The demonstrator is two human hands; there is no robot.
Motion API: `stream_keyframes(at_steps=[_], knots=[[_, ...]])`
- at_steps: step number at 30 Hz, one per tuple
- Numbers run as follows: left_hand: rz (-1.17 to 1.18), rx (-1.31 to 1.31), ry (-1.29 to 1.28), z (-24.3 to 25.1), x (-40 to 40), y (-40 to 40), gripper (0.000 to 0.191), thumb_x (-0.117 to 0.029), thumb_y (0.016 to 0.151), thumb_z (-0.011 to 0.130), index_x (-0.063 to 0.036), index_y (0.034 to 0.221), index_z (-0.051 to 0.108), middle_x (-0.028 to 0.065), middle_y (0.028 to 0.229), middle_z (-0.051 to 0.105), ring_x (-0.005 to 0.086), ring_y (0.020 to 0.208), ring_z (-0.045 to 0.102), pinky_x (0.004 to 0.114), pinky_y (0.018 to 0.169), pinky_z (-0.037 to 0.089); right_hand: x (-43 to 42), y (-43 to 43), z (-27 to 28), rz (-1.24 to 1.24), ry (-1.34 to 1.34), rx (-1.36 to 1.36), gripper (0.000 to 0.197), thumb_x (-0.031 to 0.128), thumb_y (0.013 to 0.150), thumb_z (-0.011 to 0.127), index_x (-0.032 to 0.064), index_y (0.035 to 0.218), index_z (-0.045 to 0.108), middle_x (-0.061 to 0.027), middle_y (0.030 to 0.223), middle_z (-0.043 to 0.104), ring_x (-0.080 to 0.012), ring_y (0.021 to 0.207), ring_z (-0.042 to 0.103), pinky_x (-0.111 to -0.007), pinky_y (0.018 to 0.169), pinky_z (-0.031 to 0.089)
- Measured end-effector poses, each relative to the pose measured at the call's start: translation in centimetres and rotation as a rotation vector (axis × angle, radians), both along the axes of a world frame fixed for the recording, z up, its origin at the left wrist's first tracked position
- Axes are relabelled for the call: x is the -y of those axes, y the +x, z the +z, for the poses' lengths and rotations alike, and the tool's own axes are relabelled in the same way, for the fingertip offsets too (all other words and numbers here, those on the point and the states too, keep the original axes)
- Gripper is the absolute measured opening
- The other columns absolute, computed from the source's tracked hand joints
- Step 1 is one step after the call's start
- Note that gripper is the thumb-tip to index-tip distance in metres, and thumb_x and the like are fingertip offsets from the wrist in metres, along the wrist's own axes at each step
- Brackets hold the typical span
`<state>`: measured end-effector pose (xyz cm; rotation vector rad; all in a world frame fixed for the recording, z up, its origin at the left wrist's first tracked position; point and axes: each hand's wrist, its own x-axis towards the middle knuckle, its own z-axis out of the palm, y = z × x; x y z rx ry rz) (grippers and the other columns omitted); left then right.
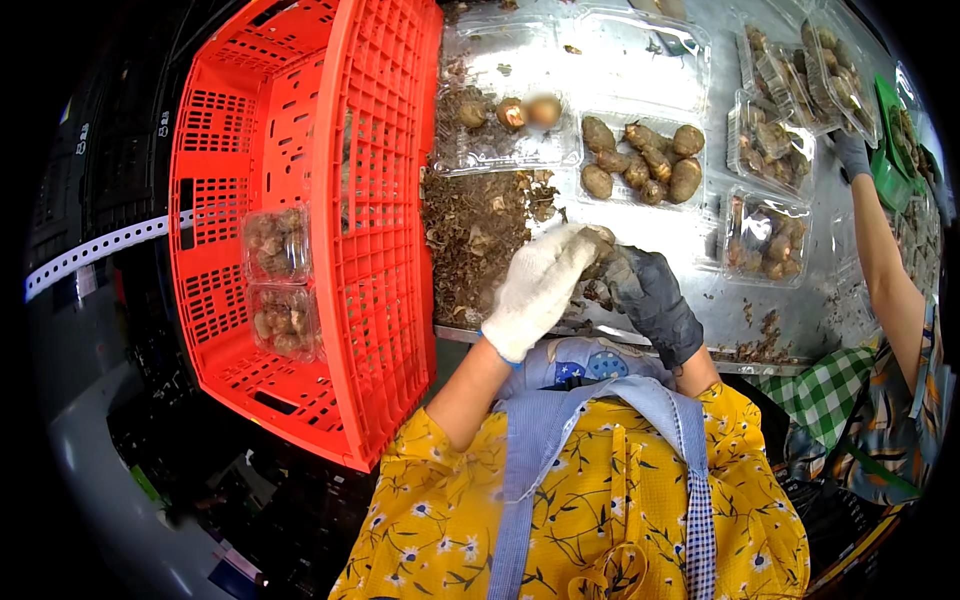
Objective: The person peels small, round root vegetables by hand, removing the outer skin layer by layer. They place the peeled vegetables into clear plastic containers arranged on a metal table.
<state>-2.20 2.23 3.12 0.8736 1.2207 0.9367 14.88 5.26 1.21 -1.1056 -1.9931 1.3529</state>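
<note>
My left hand (541,289), in a white knit glove, grips a brown taro corm (598,238) near the table's front edge. Against the corm's right side is my right hand (651,296), in a dark glove, its fingers curled and partly hidden. Beyond them lies an open clear plastic clamshell (711,169) with several small taro corms (658,163) in its base. To its left, another open clamshell (517,161) holds a few corms (472,114) and dark debris. Brown peelings and soil (480,240) are heaped left of my left hand.
A red plastic crate (382,150) stands left, with filled clamshells (276,244) inside. Filled clamshells (769,236) lie and stack at the right of the metal table (675,300). A co-worker's gloved hand (853,156) reaches in there, beside a green container (890,176).
</note>
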Motion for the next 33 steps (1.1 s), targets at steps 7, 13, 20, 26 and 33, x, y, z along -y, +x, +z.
stream_keyframes(at_steps=[7,13,20,26,33], knots=[[0.046,0.112,-0.121,1.9,-0.4,0.3,0.042,-0.039,0.092,0.050,-0.0013,0.108,0.059,-0.0026,0.079,0.051,0.0024,0.060,0.040,0.017,0.051,0.029,0.6,0.2,-1.2,-0.056,-0.461,-0.273,0.039,0.036,0.091,0.049,-0.0009,0.098,0.058,-0.0056,0.074,0.058,-0.0146,0.063,0.053,-0.027,0.058,0.044],[0.188,0.304,-0.232,2.0,0.0,0.8,0.046,-0.044,0.090,0.052,-0.0028,0.108,0.058,-0.0029,0.078,0.052,0.0010,0.051,0.038,0.016,0.041,0.028,1.1,0.3,-2.4,-0.182,-0.589,-0.453,0.033,0.031,0.091,0.049,-0.0007,0.093,0.056,-0.0059,0.077,0.057,-0.0135,0.068,0.053,-0.027,0.059,0.044],[0.281,-0.014,0.079,1.1,0.3,2.8,0.029,-0.020,0.094,0.050,-0.0010,0.116,0.050,0.0056,0.107,0.055,0.0149,0.100,0.052,0.027,0.094,0.038,0.1,-1.7,-0.1,-0.189,0.006,-0.121,0.023,0.023,0.088,0.051,-0.0002,0.090,0.055,-0.0133,0.075,0.057,-0.0296,0.063,0.058,-0.035,0.056,0.047],[0.237,-0.032,0.120,1.3,0.2,2.3,0.039,-0.034,0.096,0.044,-0.0011,0.116,0.050,0.0059,0.105,0.057,0.0114,0.097,0.051,0.026,0.087,0.041,0.2,-1.8,-0.5,-0.172,0.465,-0.080,0.030,0.019,0.082,0.057,0.0012,0.105,0.051,-0.0128,0.075,0.059,-0.0333,0.060,0.058,-0.040,0.053,0.048],[0.223,0.013,0.028,1.4,0.0,2.2,0.045,-0.044,0.095,0.039,-0.0043,0.112,0.054,0.0036,0.089,0.058,0.0063,0.070,0.050,0.020,0.062,0.042,0.2,-1.1,-1.3,-0.160,0.573,-0.035,0.031,0.014,0.082,0.057,0.0009,0.110,0.049,-0.0086,0.070,0.057,-0.0245,0.055,0.057,-0.034,0.049,0.047]])
